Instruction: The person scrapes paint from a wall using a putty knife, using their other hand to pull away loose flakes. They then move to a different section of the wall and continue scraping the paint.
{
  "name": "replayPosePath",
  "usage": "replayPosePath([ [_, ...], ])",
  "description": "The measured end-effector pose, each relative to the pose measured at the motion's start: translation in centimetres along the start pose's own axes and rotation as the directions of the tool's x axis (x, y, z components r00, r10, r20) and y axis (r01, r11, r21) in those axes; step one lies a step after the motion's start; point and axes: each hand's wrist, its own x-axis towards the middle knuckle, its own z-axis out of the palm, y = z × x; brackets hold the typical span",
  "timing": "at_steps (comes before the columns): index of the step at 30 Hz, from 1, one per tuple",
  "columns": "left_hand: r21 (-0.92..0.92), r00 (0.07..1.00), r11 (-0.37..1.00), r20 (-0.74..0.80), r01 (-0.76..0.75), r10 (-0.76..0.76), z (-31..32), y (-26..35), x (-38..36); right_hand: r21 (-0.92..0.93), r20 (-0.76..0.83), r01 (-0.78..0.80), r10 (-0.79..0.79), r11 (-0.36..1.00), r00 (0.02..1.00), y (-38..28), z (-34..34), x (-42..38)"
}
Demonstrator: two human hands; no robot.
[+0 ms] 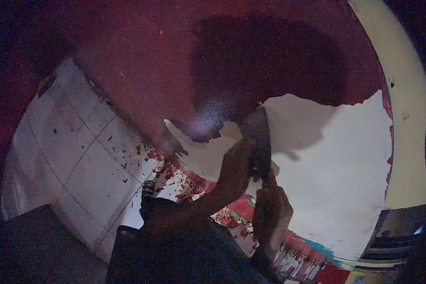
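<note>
A dark, broad-bladed knife (pixel 262 128) is up against a wall, its tip at the torn lower edge of the red paint (pixel 146 90). My right hand (pixel 272 208) is closed around the handle at the lower end. Higher up, my left hand (pixel 236 161) is closed on the blade from the left side, though its fingers are dark and partly hidden. To the right of the blade lies a large pale bared patch (pixel 331 161) with ragged borders. A smaller bared patch (pixel 206 154) shows left of my left hand.
Red and pale paint flakes (pixel 175 182) litter the foot of the wall and the tiled floor (pixel 87 156) at left. A cream upright strip (pixel 409 113) borders the wall at right. Below me is dark clothing (pixel 189 251). My shadow covers part of the red paint.
</note>
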Motion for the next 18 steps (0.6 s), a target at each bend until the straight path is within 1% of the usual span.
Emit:
replayPosePath([
  [1,0.035,0.999,0.999,-0.027,-0.021,0.022,0.3,-0.2,-0.6,0.047,-0.032,-0.005,0.007,0.999,0.999,0.5,-0.2,-0.7],
  [2,0.316,0.973,0.922,0.021,-0.225,0.23,-0.2,-1.5,-0.4,0.093,-0.065,0.001,0.005,0.996,0.998,1.1,-0.4,-1.4],
  [3,0.555,0.903,0.727,0.117,-0.404,0.413,-1.0,-3.9,0.4,0.136,-0.098,0.019,-0.006,0.991,0.995,1.4,-0.5,-1.5],
  [4,0.563,0.906,0.728,0.1,-0.392,0.41,-1.4,-4.1,0.6,0.159,-0.001,-0.094,0.095,0.983,0.995,0.9,-0.3,-1.2],
  [5,0.571,0.909,0.729,0.083,-0.379,0.408,-1.9,-4.3,0.9,0.104,-0.016,-0.006,0.008,0.995,1.0,0.5,0.8,-0.4],
  [6,0.335,0.975,0.922,-0.042,-0.193,0.22,-2.3,-2.4,1.4,0.047,-0.028,0.082,-0.081,0.996,0.996,0.3,2.5,1.0],
  [8,0.461,0.965,0.865,-0.067,-0.197,0.255,-2.6,-0.4,1.4,0.026,0.042,0.192,-0.193,0.981,0.98,0.5,2.6,1.4],
  [9,0.248,0.992,0.965,-0.073,-0.081,0.102,-2.1,-0.5,0.8,0.108,0.031,0.104,-0.108,0.989,0.994,0.7,1.6,0.5],
  [10,0.02,0.998,0.999,-0.045,0.05,-0.049,-1.1,-0.9,0.0,0.188,0.028,0.016,-0.022,0.982,0.999,1.0,0.5,-0.7],
  [11,-0.206,0.983,0.961,0.016,0.184,-0.184,-0.7,-0.9,-0.3,0.207,0.013,0.029,-0.032,0.978,0.999,0.9,0.5,-0.4],
  [12,-0.256,0.971,0.937,0.088,0.237,-0.221,-0.7,0.2,-0.2,0.226,-0.002,0.041,-0.042,0.973,0.999,0.9,0.5,-0.2],
  [13,0.036,1.0,0.999,-0.017,-0.005,0.005,-1.8,0.0,0.6,0.187,-0.033,0.137,-0.133,0.973,0.991,0.8,1.8,0.8],
  [14,0.342,0.968,0.914,-0.044,-0.216,0.245,-3.3,-0.6,1.6,0.146,-0.061,0.224,-0.217,0.964,0.974,0.7,3.1,1.8],
  [15,0.614,0.884,0.695,0.008,-0.374,0.468,-4.1,-0.8,2.3,0.104,-0.085,0.308,-0.3,0.946,0.95,0.4,3.9,2.5],
  [16,0.448,0.941,0.845,-0.027,-0.291,0.338,-4.1,-0.8,2.3,0.134,-0.026,0.223,-0.222,0.965,0.975,-0.3,3.6,2.6],
  [17,0.316,0.975,0.927,-0.024,-0.202,0.221,-4.0,-1.0,1.8,0.155,0.033,0.134,-0.141,0.979,0.989,-1.1,3.3,2.6],
  [18,0.176,0.995,0.979,-0.006,-0.1,0.103,-3.4,-1.6,0.6,0.218,0.11,-0.072,0.049,0.973,0.993,-2.1,1.6,1.8],
])
